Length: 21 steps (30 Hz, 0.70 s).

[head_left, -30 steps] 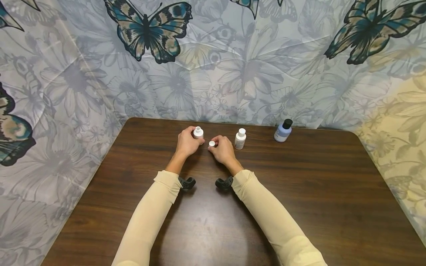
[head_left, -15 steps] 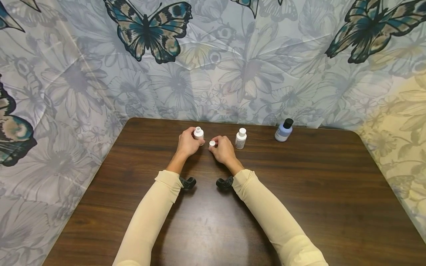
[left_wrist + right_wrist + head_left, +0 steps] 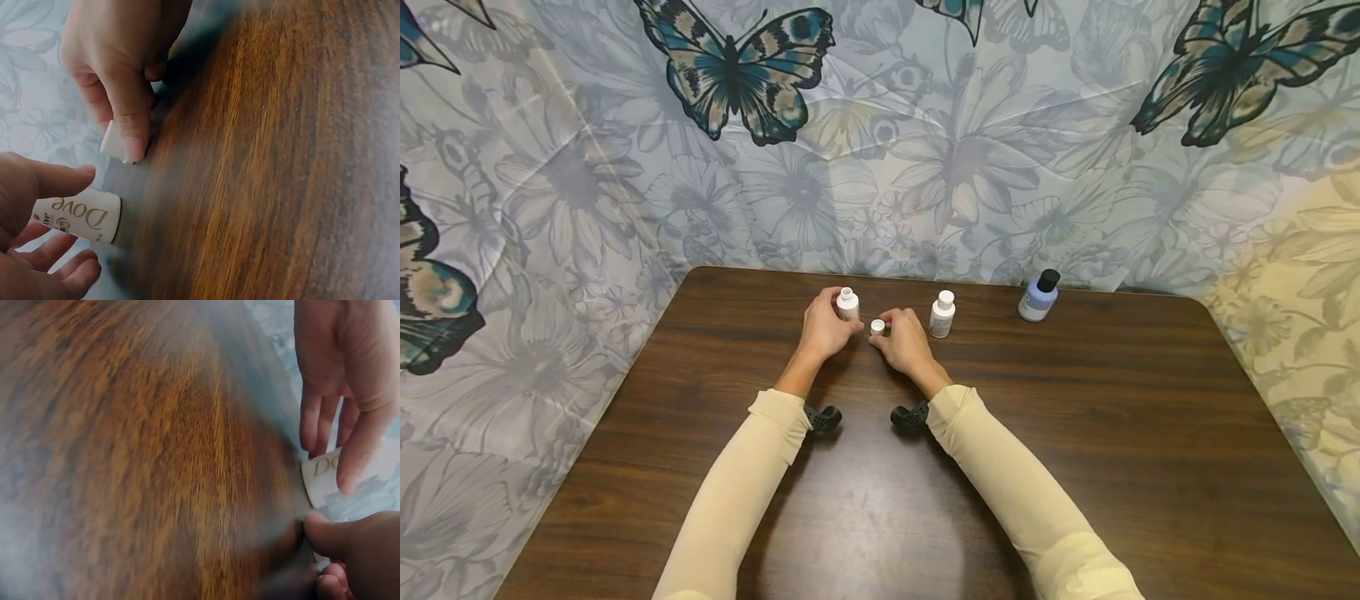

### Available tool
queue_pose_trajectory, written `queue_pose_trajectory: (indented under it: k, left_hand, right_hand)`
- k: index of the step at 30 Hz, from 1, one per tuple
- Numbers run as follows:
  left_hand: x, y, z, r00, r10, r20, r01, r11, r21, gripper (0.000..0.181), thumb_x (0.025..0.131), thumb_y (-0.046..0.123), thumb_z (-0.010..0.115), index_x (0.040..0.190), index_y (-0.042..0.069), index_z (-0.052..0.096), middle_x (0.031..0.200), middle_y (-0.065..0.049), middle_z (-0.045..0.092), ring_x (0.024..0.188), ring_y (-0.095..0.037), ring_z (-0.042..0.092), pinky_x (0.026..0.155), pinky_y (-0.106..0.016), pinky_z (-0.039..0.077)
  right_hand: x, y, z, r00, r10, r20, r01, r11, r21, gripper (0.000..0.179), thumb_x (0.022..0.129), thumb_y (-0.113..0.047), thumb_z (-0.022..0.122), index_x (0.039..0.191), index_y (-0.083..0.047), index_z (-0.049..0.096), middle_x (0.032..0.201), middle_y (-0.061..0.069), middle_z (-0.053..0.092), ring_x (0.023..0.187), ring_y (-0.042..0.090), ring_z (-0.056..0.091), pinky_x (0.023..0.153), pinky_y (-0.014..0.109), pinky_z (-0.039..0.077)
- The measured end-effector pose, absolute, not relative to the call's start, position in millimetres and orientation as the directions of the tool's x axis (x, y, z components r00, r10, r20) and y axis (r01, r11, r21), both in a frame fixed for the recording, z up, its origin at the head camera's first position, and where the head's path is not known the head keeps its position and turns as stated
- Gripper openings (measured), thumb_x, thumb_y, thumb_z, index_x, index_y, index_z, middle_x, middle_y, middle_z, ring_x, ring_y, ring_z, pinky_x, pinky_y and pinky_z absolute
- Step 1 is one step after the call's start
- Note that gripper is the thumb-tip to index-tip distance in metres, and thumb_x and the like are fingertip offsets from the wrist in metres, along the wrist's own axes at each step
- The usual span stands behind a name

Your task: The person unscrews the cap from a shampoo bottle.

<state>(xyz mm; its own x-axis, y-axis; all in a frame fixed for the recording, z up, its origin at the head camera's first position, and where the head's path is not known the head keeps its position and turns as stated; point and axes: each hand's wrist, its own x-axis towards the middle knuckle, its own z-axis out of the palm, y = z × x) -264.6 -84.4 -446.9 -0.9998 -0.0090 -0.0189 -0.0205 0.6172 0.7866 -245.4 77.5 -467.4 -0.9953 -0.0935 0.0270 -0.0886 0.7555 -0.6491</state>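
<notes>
An uncapped white Dove bottle [image 3: 849,307] stands upright near the table's back edge, its narrow neck bare. My left hand [image 3: 826,327] is around it with thumb and fingers spread; in the left wrist view the thumb is a little apart from the bottle [image 3: 81,215]. To its right, my right hand [image 3: 907,342] pinches a small white bottle cap [image 3: 877,326] between thumb and fingers, hollow side up, low at the tabletop. In the right wrist view the right thumb and fingers mostly hide the cap.
A second white bottle [image 3: 942,314], capped, stands just right of my right hand. Farther right is a blue-lavender bottle [image 3: 1038,296] with a black cap. The brown wooden table [image 3: 880,500] backs onto a butterfly-print cloth [image 3: 955,167].
My left thumb has shifted off the bottle's front, uncovering more of its label. The right hand and cap have barely moved.
</notes>
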Motion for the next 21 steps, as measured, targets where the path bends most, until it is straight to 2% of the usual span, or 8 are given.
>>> queue_pose_trajectory:
  k: [8, 16, 21]
  left_hand:
    - [-252, -88, -442, -0.999, 0.03, -0.013, 0.011, 0.693, 0.721, 0.096, 0.086, 0.026, 0.084, 0.161, 0.01, 0.026, 0.158, -0.02, 0.041, 0.147, -0.041, 0.037, 0.121, -0.054, 0.035]
    - [-237, -93, -437, -0.997, 0.051, -0.059, 0.008, 0.823, 0.568, 0.117, 0.083, 0.044, 0.084, 0.164, 0.007, 0.007, 0.169, -0.022, 0.013, 0.158, -0.045, 0.002, 0.129, -0.058, 0.011]
    - [-227, -95, -433, -0.996, 0.06, -0.072, 0.012, 0.844, 0.536, 0.118, 0.086, 0.053, 0.078, 0.164, 0.006, 0.002, 0.17, -0.022, 0.007, 0.158, -0.047, -0.002, 0.127, -0.063, 0.007]
  right_hand:
    - [-228, 85, -453, -0.984, -0.161, -0.075, -0.085, 0.797, -0.598, 0.06, 0.094, -0.027, 0.075, 0.139, 0.004, 0.052, 0.137, 0.024, 0.051, 0.128, 0.041, 0.051, 0.109, 0.049, 0.046]
    - [-207, 95, -443, -0.97, -0.221, -0.103, -0.132, 0.831, -0.54, 0.075, 0.092, -0.033, 0.077, 0.147, 0.008, 0.044, 0.143, 0.029, 0.046, 0.13, 0.046, 0.043, 0.114, 0.051, 0.04]
    - [-193, 107, -435, -0.951, -0.257, -0.171, -0.138, 0.85, -0.509, 0.082, 0.094, -0.045, 0.071, 0.151, 0.005, 0.039, 0.146, 0.029, 0.043, 0.132, 0.045, 0.04, 0.114, 0.055, 0.039]
